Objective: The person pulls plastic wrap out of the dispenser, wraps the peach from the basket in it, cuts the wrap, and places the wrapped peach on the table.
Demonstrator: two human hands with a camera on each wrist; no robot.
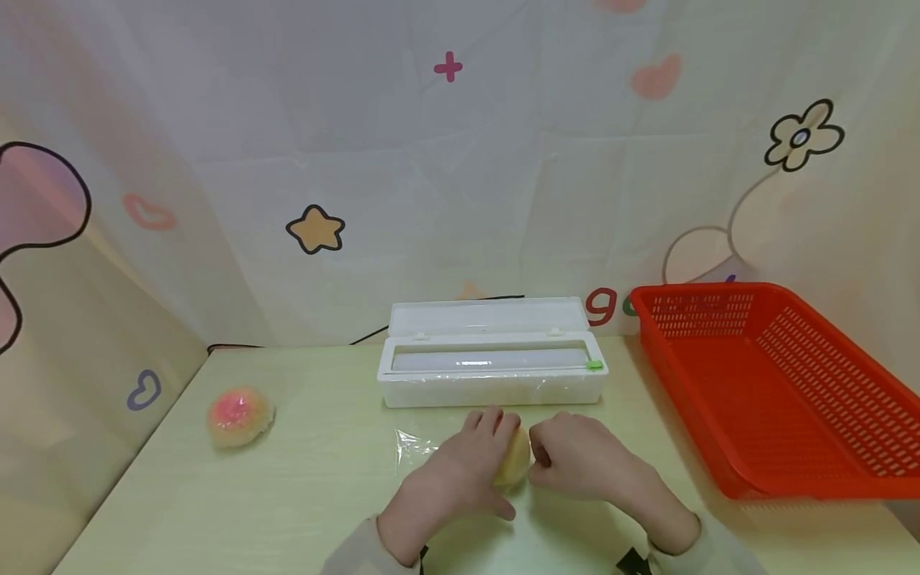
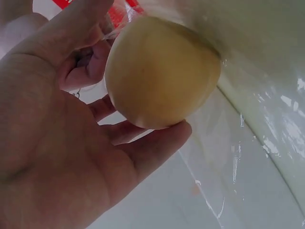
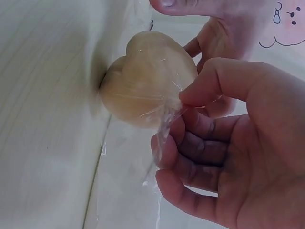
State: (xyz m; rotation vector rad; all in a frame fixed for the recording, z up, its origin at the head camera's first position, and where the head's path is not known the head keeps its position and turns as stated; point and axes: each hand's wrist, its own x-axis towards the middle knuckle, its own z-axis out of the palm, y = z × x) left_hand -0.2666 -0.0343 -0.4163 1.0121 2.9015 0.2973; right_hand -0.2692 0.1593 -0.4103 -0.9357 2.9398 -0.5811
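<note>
In the head view a yellowish peach (image 1: 513, 459) stands on the table between both hands. My left hand (image 1: 463, 471) holds it from the left, its thumb and fingers around the fruit in the left wrist view. Clear cling film (image 3: 164, 119) covers the peach's cleft side. My right hand (image 3: 233, 133) pinches a gathered twist of this film between thumb and fingers, right at the fruit. More of the film lies flat to the left, partly hidden under my left hand. A second peach (image 1: 240, 417), pink on top and shiny with film, sits at the table's left.
Behind the hands stands a white cling film dispenser (image 1: 492, 390) with its lid raised, a film roll (image 1: 489, 360) inside and a green slider (image 1: 594, 365) at its right end. A red plastic basket (image 1: 690, 423) occupies the right side. A printed curtain (image 1: 489, 200) hangs behind the table.
</note>
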